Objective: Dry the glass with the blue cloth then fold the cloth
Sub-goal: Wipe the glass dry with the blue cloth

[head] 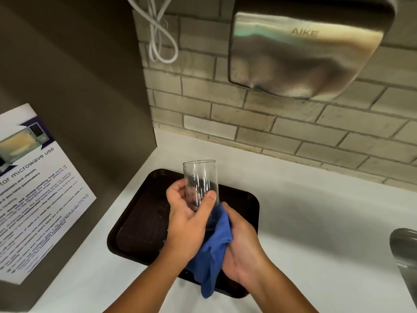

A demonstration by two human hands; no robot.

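A tall clear glass [199, 177] is held upright above a dark brown tray [140, 222] on the white counter. My left hand [187, 222] grips the glass around its lower half, thumb on the near side. My right hand [241, 247] holds the blue cloth [214, 254] bunched against the base of the glass. Part of the cloth hangs down below both hands over the tray's front edge. The bottom of the glass is hidden by the cloth and my fingers.
A steel hand dryer [304, 48] hangs on the brick wall above the counter [316, 222]. A white cable [162, 35] loops on the wall. A microwave notice [33, 193] is stuck on the brown side panel at left. A metal fixture [404, 251] juts in at right.
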